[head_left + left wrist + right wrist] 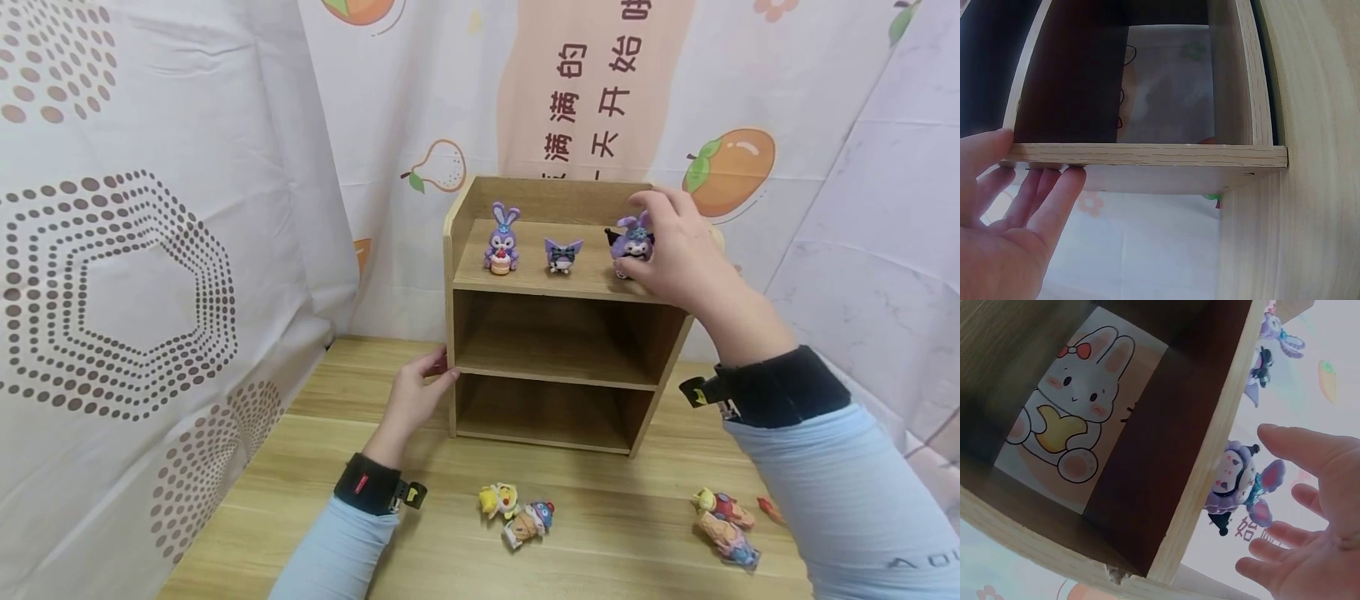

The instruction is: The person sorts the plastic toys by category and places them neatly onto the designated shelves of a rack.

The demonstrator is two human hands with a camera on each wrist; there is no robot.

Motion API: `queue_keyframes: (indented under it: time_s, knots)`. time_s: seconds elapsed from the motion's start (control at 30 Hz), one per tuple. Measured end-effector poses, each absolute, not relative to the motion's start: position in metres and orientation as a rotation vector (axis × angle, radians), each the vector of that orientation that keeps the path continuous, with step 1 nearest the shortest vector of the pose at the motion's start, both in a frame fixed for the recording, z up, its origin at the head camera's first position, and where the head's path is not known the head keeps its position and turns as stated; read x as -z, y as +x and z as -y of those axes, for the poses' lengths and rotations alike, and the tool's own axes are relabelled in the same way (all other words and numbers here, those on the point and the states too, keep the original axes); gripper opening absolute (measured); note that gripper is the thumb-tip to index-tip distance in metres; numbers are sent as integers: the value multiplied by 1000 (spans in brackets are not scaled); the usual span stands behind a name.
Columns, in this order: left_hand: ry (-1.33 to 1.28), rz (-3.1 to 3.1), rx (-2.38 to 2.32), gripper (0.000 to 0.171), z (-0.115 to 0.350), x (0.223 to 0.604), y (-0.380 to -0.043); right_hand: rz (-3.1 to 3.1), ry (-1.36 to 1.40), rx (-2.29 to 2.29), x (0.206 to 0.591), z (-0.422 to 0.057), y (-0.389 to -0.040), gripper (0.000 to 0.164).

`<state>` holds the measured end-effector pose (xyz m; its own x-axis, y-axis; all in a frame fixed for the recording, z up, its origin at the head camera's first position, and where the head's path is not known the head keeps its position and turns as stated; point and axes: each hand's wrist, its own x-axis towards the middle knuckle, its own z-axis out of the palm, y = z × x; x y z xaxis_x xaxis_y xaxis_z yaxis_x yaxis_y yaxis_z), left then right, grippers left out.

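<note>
On the top board of a small wooden shelf (555, 379) stand a purple rabbit figurine with a cake (501, 240), a small purple-eared figurine (562, 255) and, at the right, a purple figurine with black points (633, 242). My right hand (684, 250) is around this last one; in the right wrist view its spread fingers (1285, 534) stand a little apart from the figurine (1234, 478). My left hand (416, 392) rests against the shelf's left side, thumb at the front edge and straight fingers (1060, 200) against the outer face of the side board (1147, 154).
In front of the shelf lie a yellow figurine (498, 500) and an ice-cream-cone figurine (529, 523). More colourful figurines (726, 529) and a small orange-red piece (771, 510) lie at the right of the wooden table (600, 550). Printed curtains (405, 83) hang close behind and beside.
</note>
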<state>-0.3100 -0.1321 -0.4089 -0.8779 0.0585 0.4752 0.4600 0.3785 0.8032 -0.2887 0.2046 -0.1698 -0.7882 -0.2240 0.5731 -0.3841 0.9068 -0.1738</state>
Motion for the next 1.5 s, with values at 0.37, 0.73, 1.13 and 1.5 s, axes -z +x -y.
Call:
queue_keyframes:
  time_s: [0.37,0.73,1.13,1.5]
  knots:
    - [-446,2289,1513,48,133,410,-311,2324,581,-443,176,-205,-269,73]
    - [-450,2284,1508,49,132,411,-313,1969,777,-449,197,-200,-249,60]
    - [-437,2297,1503,48,132,411,-312,1933,843,-567,231,-191,-236,57]
    - [-420,2304,1519,49,133,408,-310,2005,900,-690,264,-193,-235,52]
